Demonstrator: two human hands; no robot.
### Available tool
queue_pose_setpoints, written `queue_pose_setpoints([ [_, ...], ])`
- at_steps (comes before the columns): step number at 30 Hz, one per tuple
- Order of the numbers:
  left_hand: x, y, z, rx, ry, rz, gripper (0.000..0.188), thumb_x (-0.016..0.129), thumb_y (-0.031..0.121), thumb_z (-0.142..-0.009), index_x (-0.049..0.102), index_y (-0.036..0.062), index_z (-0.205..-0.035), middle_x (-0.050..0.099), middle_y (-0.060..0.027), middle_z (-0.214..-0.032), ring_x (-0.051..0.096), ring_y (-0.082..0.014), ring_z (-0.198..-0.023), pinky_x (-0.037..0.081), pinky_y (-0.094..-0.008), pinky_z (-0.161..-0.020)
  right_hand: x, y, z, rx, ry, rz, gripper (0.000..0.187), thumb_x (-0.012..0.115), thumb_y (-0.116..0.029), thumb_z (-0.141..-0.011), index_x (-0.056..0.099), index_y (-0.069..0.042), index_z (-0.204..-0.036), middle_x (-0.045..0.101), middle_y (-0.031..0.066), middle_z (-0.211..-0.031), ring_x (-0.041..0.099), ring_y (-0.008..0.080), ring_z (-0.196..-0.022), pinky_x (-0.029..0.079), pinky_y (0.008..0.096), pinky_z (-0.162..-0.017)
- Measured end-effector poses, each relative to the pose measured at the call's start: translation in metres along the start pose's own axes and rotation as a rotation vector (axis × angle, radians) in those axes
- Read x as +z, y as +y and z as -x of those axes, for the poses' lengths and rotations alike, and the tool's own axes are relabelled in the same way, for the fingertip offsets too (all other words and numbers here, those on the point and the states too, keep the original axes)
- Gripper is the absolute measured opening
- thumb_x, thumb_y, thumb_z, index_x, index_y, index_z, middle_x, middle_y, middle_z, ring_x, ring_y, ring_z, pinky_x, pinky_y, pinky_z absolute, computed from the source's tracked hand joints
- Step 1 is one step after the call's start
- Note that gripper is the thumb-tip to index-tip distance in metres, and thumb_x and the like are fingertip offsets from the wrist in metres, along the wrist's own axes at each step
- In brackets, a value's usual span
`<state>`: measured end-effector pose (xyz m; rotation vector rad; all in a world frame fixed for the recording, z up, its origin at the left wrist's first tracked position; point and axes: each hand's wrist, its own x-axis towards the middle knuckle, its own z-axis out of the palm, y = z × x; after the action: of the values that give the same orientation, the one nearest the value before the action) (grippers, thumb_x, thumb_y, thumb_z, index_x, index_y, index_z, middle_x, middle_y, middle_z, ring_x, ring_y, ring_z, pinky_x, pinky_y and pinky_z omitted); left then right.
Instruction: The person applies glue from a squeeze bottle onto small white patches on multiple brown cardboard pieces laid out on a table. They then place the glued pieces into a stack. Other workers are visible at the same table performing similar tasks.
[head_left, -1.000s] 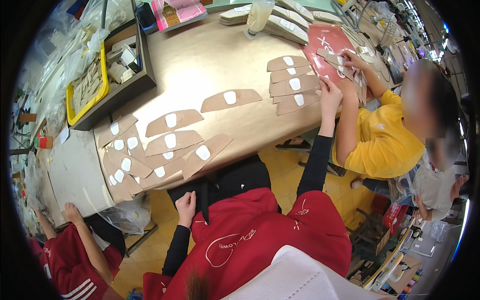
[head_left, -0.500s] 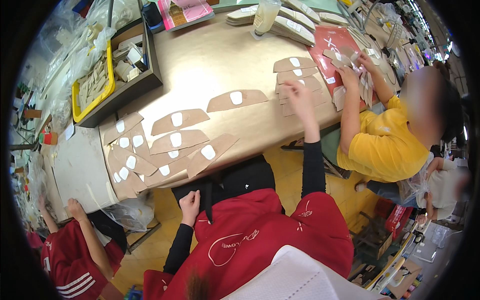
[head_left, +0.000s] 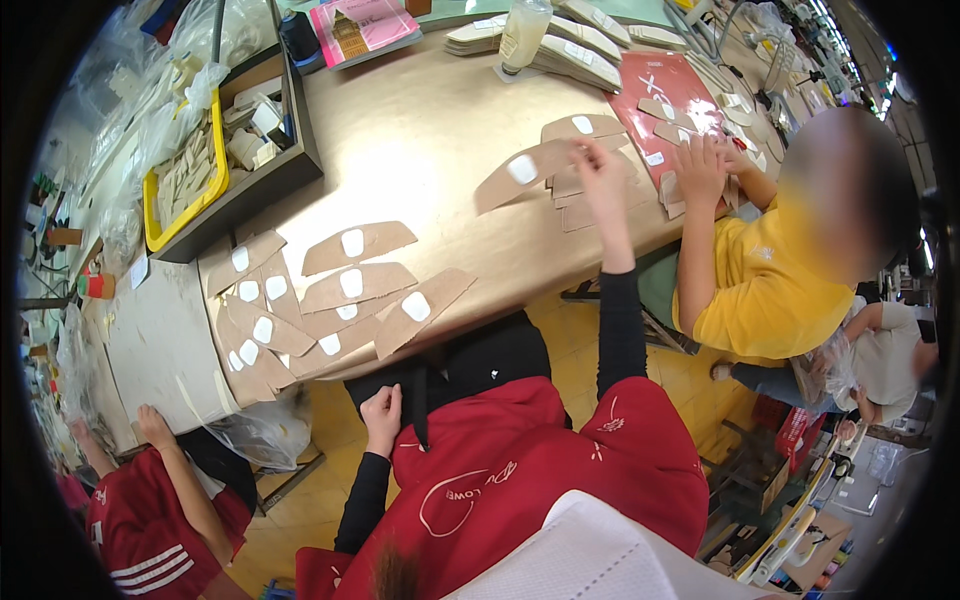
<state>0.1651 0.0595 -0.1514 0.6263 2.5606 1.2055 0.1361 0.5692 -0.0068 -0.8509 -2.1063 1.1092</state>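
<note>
My right hand [head_left: 602,185] pinches the right end of a flat brown curved piece [head_left: 496,187] with a white oval patch, held tilted over the table. Just beneath it and to the right lies a pile of similar brown pieces [head_left: 578,217], partly hidden by my hand; the farthest one [head_left: 607,126] shows its own white patch. In my lap, against the black cloth, my left hand [head_left: 381,415] rests in a loose fist with nothing seen in it. Several more patched pieces [head_left: 375,236] lie spread and overlapping on the table's left part.
A dark box [head_left: 300,160] with a yellow tray [head_left: 160,238] sits at the far left. A clear bottle [head_left: 525,38], stacked pieces [head_left: 580,62] and a pink book [head_left: 375,40] are at the back. A co-worker in yellow [head_left: 765,260] works by a red sheet [head_left: 655,88] on my right; another sits left.
The lone brown piece left of the pile is gone from its place. A brown piece is now in my right hand, which has moved slightly away from me. My left hand stays put.
</note>
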Motion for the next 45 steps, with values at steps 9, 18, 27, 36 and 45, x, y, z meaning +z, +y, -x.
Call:
queue_pose_setpoints([
  [9,-0.002,0.007,-0.002,0.015,0.006,0.013,0.031,0.064,0.015,-0.093,0.058,0.0000,-0.067,0.051,-0.0126,-0.051,0.050,-0.0215,-0.042,0.037,-0.0331,-0.044,-0.058,0.032,-0.054,-0.207,0.246,0.403,0.034,0.071,-0.019,-0.086,0.068,-0.005,-0.117,0.068,0.0148,-0.096,0.065,0.0266,-0.090,0.050,0.0360,-0.081],
  [18,-0.004,0.011,-0.002,0.004,0.012,0.033,0.029,0.067,0.014,-0.090,0.056,0.0006,-0.066,0.050,-0.0161,-0.054,0.052,-0.0304,-0.045,0.037,-0.0380,-0.044,0.092,-0.031,0.060,-0.387,-0.447,0.277,0.035,0.065,-0.027,-0.090,0.066,-0.002,-0.115,0.057,0.0175,-0.130,0.050,0.0344,-0.123,0.040,0.0416,-0.105],
  [27,-0.002,0.008,-0.001,-0.039,0.009,0.048,0.026,0.067,0.013,-0.091,0.059,0.0007,-0.069,0.051,-0.0141,-0.053,0.051,-0.0244,-0.043,0.037,-0.0346,-0.045,0.163,-0.083,0.103,-0.434,-0.543,0.234,0.028,0.067,-0.015,-0.086,0.064,0.000,-0.110,0.061,0.0162,-0.124,0.053,0.0335,-0.119,0.043,0.0404,-0.098],
  [36,-0.003,0.006,0.000,-0.053,-0.023,0.079,0.028,0.065,0.015,-0.093,0.061,-0.0008,-0.070,0.053,-0.0110,-0.051,0.051,-0.0179,-0.042,0.038,-0.0309,-0.044,0.075,-0.046,0.003,0.026,-0.274,-0.195,0.026,0.067,-0.010,-0.087,0.070,-0.004,-0.112,0.071,0.0047,-0.083,0.062,0.0094,-0.068,0.050,0.0252,-0.065],
  [45,0.000,0.002,0.000,-0.043,-0.001,0.095,0.028,0.067,0.014,-0.091,0.058,0.0008,-0.068,0.049,-0.0146,-0.053,0.050,-0.0264,-0.043,0.036,-0.0350,-0.045,-0.052,0.041,-0.102,0.029,0.007,0.176,0.035,0.069,-0.011,-0.085,0.067,0.000,-0.117,0.071,0.0085,-0.088,0.063,0.0093,-0.074,0.050,0.0246,-0.067],
])
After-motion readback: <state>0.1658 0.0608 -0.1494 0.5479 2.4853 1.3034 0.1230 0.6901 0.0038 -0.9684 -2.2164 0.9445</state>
